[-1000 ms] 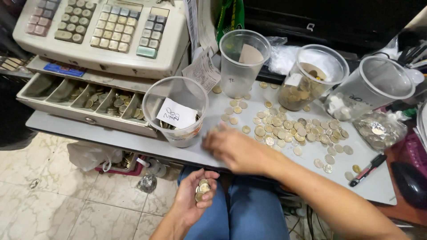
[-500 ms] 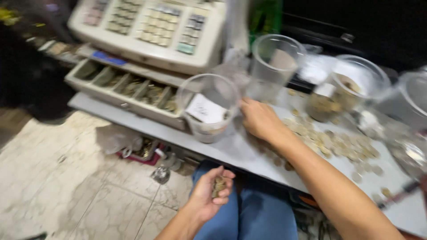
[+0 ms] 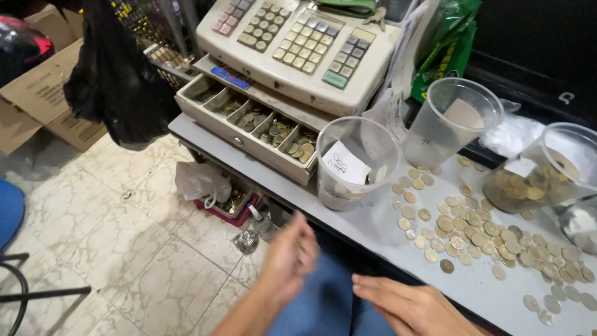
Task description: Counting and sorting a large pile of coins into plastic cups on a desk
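While the blurred left hand [image 3: 289, 258] hides its fingers and the right hand [image 3: 413, 305] lies flat and loose, nearby coins [image 3: 479, 233] look small, hard, slippery, best pinched by their edges.

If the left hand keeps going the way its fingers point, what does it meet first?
Probably the clear cup with a paper slip, straight above the left hand. The hand is blurred and below the table edge, so depth is unclear.
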